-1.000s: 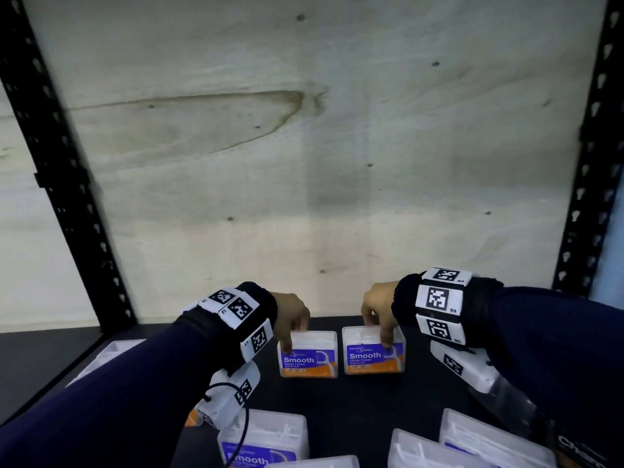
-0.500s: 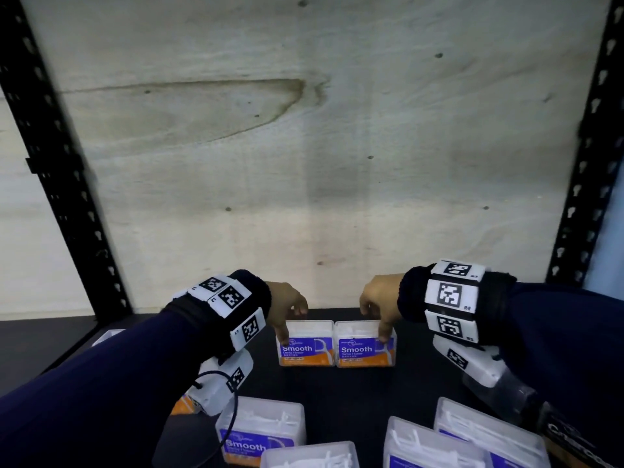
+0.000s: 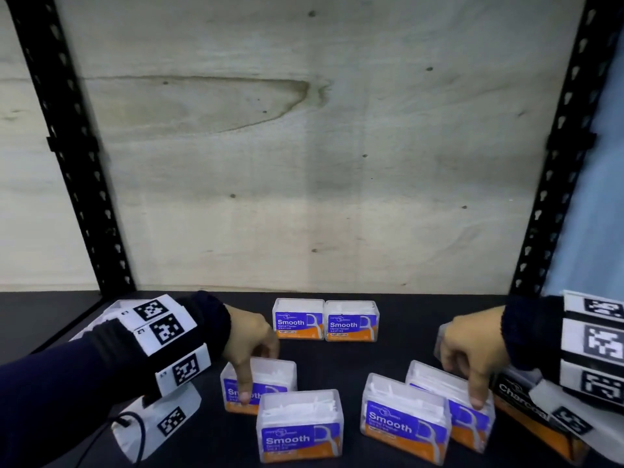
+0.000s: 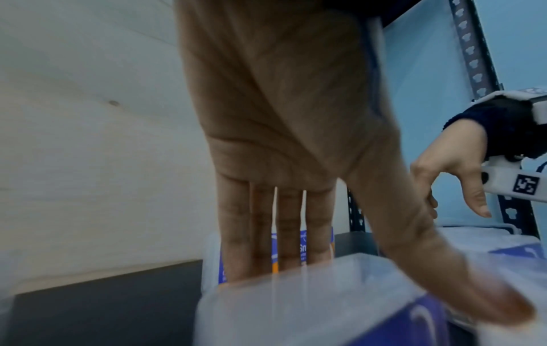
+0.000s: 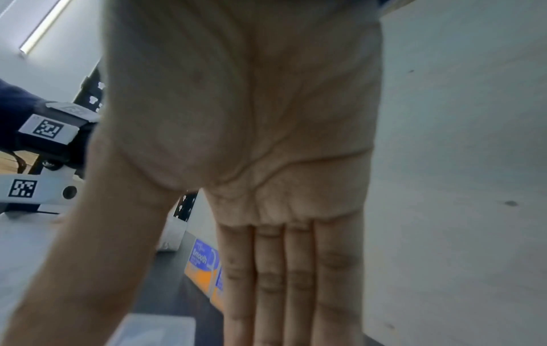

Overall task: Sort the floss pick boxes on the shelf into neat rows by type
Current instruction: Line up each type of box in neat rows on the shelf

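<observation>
Withdrawn from the back pair (image 3: pixel 299 320) of Smooth boxes, left hand (image 3: pixel 251 346) and right hand (image 3: pixel 472 346) pinch the near-left box (image 3: pixel 273 374) and near-right box (image 3: pixel 435 380) on the shelf (image 3: pixel 422 325), thumb before, fingers behind; extending that row calls for flush, label-forward placement.

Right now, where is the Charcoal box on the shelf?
Head view: the Charcoal box lies at the shelf's front right, partly covered by the right wrist, just right of the Smooth box that the right hand grips.
</observation>
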